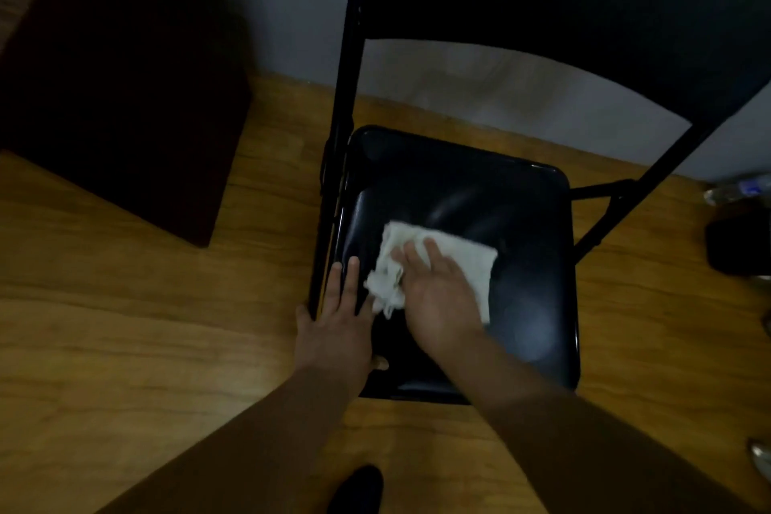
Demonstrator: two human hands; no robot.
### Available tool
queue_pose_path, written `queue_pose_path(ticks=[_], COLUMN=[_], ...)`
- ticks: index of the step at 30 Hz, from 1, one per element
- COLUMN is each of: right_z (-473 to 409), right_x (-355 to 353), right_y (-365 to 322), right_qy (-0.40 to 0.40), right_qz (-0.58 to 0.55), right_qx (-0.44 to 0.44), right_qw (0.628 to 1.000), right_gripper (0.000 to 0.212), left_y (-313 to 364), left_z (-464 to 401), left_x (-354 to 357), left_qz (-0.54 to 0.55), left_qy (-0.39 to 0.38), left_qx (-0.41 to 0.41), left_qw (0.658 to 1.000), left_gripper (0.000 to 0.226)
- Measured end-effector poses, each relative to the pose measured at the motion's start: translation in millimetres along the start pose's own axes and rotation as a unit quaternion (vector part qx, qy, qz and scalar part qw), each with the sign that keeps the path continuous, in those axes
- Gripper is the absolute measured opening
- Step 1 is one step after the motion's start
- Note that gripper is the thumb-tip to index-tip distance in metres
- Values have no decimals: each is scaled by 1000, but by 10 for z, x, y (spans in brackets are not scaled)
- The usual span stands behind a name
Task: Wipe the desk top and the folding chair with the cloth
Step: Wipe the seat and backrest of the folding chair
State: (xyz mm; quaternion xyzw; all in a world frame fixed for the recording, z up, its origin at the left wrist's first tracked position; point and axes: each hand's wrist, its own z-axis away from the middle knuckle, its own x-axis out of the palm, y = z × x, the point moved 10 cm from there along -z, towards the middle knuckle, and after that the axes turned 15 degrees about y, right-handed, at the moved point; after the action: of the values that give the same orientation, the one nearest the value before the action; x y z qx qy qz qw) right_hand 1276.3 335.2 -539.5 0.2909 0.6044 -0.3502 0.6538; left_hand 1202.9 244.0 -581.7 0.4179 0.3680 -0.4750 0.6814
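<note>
Right hand [438, 296] lies flat, fingers straight, pressing the white cloth [450, 259] onto the middle of the black folding chair [521, 221] seat. Left hand [338, 325] rests at the seat's left edge beside the cloth, fingers straight on the seat and thumb hooked around the frame tube. Dark desk [125, 75] stands well left of the chair on the wood floor [125, 325].

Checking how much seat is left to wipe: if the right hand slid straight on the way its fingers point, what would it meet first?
The right hand, flat on the cloth, points up-left. Bare seat lies ahead, then probably the seat's raised back rim; depth is unclear.
</note>
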Motion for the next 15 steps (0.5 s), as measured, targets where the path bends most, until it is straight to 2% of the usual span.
queue_pose_path(ticks=[3, 5, 8, 10, 11, 12, 13, 14, 15], right_z=[-293, -128, 380, 629, 681, 689, 726, 799, 894], right_x=[-65, -37, 55, 77, 22, -85, -186, -264, -323], right_y=[364, 544, 245, -32, -81, -39, 106, 273, 395], right_qy=[-22, -31, -85, -88, -77, -64, -54, -47, -44], right_qz=[29, 27, 63, 14, -41, -145, -251, -347, -440], right_qx=[41, 88, 42, 1, 12, 80, 183, 284, 366], right_qw=[999, 995, 993, 996, 996, 984, 949, 892, 819], right_gripper=[64, 64, 66, 66, 60, 49, 33, 18, 13], left_y=[-5, 1, -7, 5, 15, 16, 8, -5, -22], left_z=[6, 10, 3, 6, 9, 12, 18, 20, 16], left_x=[-7, -18, -54, -82, -92, -103, -122, -161, -230], left_qz=[-12, -16, -7, -2, 6, 19, 37, 59, 89], left_qy=[-8, -7, 5, 13, 15, 11, 7, 8, 21], left_qx=[-3, -4, -7, -2, 1, 3, 3, 6, 12], left_qw=[1000, 1000, 1000, 1000, 1000, 1000, 999, 998, 996], left_gripper=[120, 122, 120, 114, 113, 113, 114, 111, 103])
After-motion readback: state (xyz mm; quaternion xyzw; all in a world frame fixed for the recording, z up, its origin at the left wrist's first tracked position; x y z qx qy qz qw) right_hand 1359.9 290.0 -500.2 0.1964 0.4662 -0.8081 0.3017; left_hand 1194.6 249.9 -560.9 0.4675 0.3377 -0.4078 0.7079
